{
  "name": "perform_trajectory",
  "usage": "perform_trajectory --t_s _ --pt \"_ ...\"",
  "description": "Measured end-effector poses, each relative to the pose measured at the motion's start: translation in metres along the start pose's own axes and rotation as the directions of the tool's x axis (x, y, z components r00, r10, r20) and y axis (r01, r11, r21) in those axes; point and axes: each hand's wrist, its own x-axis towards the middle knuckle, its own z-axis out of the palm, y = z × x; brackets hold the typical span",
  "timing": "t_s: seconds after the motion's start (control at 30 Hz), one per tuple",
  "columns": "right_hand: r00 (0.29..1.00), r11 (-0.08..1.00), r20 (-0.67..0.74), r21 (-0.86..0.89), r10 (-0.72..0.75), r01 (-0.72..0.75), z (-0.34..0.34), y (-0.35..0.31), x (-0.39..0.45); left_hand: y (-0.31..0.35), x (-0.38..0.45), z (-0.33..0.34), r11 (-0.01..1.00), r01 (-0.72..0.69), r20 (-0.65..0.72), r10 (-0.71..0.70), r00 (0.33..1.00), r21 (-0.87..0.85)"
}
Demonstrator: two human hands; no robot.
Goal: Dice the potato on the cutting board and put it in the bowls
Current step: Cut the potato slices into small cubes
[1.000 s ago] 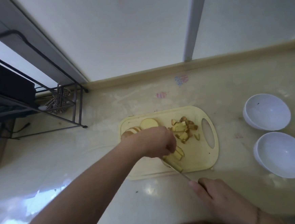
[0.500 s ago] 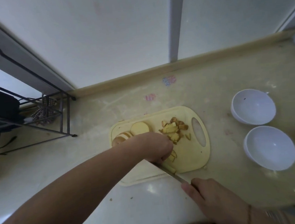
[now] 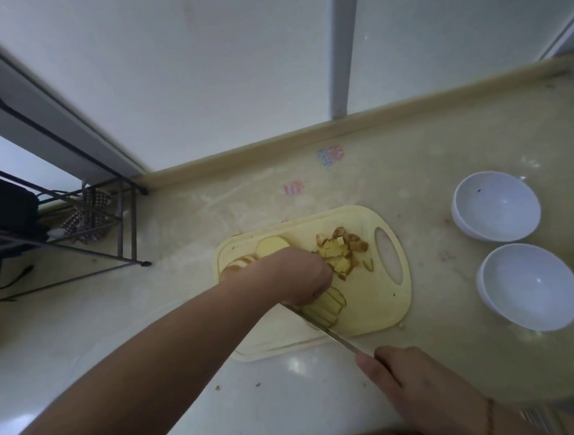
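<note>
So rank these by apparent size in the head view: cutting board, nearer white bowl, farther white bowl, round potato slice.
1. cutting board
2. nearer white bowl
3. farther white bowl, though distance may account for this
4. round potato slice

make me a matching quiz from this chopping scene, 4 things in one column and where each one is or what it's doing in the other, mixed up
Things:
1. left hand
2. right hand
3. diced potato pile
4. round potato slices

Places or states:
A. far left part of the cutting board
B. grips the knife handle
C. far part of the board, beside its handle hole
D. holds down the slices being cut

Pairs: 1-D, 2-B, 3-C, 4-A
</note>
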Motion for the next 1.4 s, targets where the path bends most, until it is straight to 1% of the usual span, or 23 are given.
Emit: perform_trajectory --t_s 0.07,0.1,0.13,0.17,0.2,0.23,0.27,0.3,0.33,0.37,0.43,0.5,0.53,0.67,0.83,0.93,1.03,1.07,1.1,1.2,1.27,1.33,1.4 --pt "1.000 1.000 -0.002 0.006 -0.003 0.003 0.001 0.002 0.000 -0.003 -0.005 0.000 1.000 -0.013 -0.070 0.012 0.997 -0.020" --pt "1.000 1.000 -0.006 0.009 -0.007 0.007 0.001 0.002 0.001 -0.007 -0.010 0.000 0.997 -0.008 -0.149 -0.003 0.989 -0.071" --pt "1.000 1.000 -0.007 0.014 -0.006 0.006 0.000 0.003 0.001 -0.012 -0.017 0.000 0.989 -0.003 -0.280 -0.038 0.959 -0.147" --pt "1.000 1.000 -0.010 0.027 0.000 0.000 0.000 0.003 0.001 -0.016 -0.026 0.003 0.972 -0.013 -0.468 -0.101 0.878 -0.234" --pt "1.000 0.999 -0.013 0.050 0.010 -0.009 0.000 0.004 0.002 -0.017 -0.037 0.009 0.945 -0.052 -0.675 -0.190 0.713 -0.322" --pt "1.000 0.997 -0.012 0.073 0.020 -0.019 -0.001 0.005 0.002 -0.014 -0.049 0.017 0.912 -0.120 -0.826 -0.292 0.482 -0.392" --pt "1.000 0.996 -0.011 0.090 0.024 -0.023 -0.002 0.005 0.002 -0.007 -0.061 0.029 0.886 -0.183 -0.888 -0.370 0.274 -0.426" --pt "1.000 0.994 -0.010 0.103 0.023 -0.022 -0.003 0.006 0.002 0.004 -0.070 0.043 0.879 -0.228 -0.908 -0.392 0.150 -0.418" --pt "1.000 0.993 -0.005 0.116 0.021 -0.021 -0.003 0.006 0.003 0.018 -0.073 0.062 0.888 -0.262 -0.926 -0.363 0.103 -0.377" --pt "1.000 0.992 -0.001 0.126 0.022 -0.022 -0.004 0.006 0.003 0.030 -0.072 0.084 0.900 -0.284 -0.944 -0.304 0.130 -0.329" --pt "1.000 0.991 0.011 0.129 0.028 -0.030 -0.006 0.005 0.003 0.049 -0.063 0.130 0.922 -0.254 -0.931 -0.213 0.296 -0.292" --pt "0.999 0.992 0.019 0.123 0.031 -0.033 -0.007 0.005 0.004 0.059 -0.050 0.162 0.931 -0.167 -0.875 -0.230 0.427 -0.326" --pt "0.999 0.992 0.020 0.121 0.034 -0.036 -0.008 0.004 0.004 0.063 -0.044 0.170 0.927 -0.131 -0.855 -0.262 0.448 -0.353" --pt "0.999 0.993 0.015 0.112 0.041 -0.043 -0.012 0.001 0.004 0.072 -0.026 0.172 0.915 -0.043 -0.843 -0.350 0.408 -0.401" --pt "0.999 0.991 0.032 0.128 0.032 -0.036 -0.013 -0.001 0.002 0.069 -0.022 0.170 0.908 -0.028 -0.847 -0.378 0.373 -0.417" --pt "0.998 0.967 0.030 0.248 0.049 -0.055 -0.016 -0.002 -0.002 0.067 -0.023 0.168 0.914 -0.036 -0.850 -0.359 0.386 -0.403" --pt "0.994 0.928 0.057 0.358 0.090 -0.104 -0.024 -0.003 -0.011 0.055 -0.028 0.161 0.932 -0.064 -0.857 -0.300 0.419 -0.358" --pt "0.993 0.907 0.060 0.404 0.102 -0.117 -0.028 -0.002 -0.014 0.047 -0.028 0.156 0.940 -0.072 -0.857 -0.270 0.438 -0.333" --pt "0.991 0.877 0.062 0.463 0.117 -0.132 -0.031 0.001 -0.018 0.039 -0.029 0.149 0.949 -0.075 -0.846 -0.235 0.478 -0.307" --pt "0.972 0.775 0.030 0.597 0.235 -0.206 -0.035 0.014 -0.027 0.011 -0.022 0.123 0.983 -0.091 -0.749 -0.060 0.660 -0.160" --pt "0.963 0.761 0.005 0.612 0.269 -0.216 -0.039 0.016 -0.032 -0.002 -0.014 0.105 0.988 -0.146 -0.651 0.084 0.755 -0.042" --pt "0.961 0.764 0.001 0.606 0.278 -0.222 -0.044 0.017 -0.036 -0.009 -0.006 0.095 0.981 -0.180 -0.580 0.184 0.793 0.066" --pt "0.969 0.792 0.004 0.575 0.248 -0.205 -0.049 0.016 -0.040 -0.011 0.000 0.093 0.977 -0.191 -0.556 0.209 0.804 0.090"
